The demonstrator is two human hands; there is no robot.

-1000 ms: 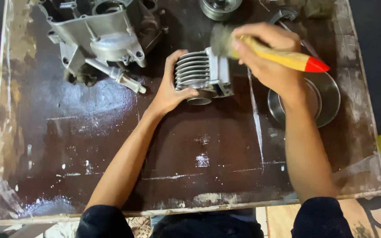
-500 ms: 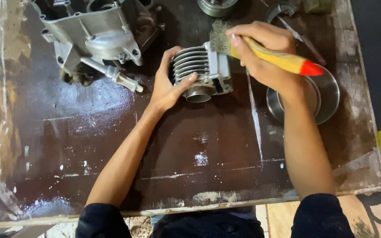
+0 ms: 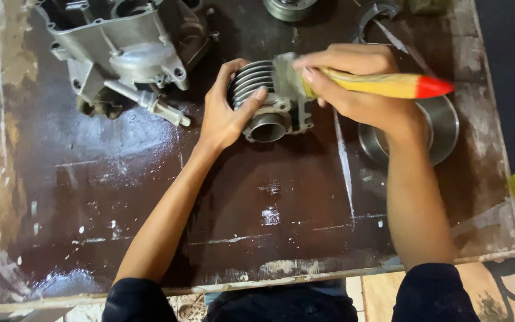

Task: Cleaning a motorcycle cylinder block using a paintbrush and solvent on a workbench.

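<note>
Since a second ago the left hand has closed further around the finned engine cylinder, its thumb now lying across the fins, and the brush head has come down onto the cylinder's top edge.

Largest first: the wet, dark worktable carries everything. At its far left corner sits a grey engine crankcase with a shaft sticking out toward the person. A round metal disc lies at the right, partly under the right forearm. The cylinder lies on its side at the table's middle far part, bore opening facing the person, left fingers wrapped around its finned end to steady it. The right hand is clamped on a paintbrush with a yellow handle and red tip, bristles touching the cylinder.

By my judgement the step in hand is brushing the cylinder clean; the next stroke calls for a firm left-hand hold while the bristles work between the fins.
</note>
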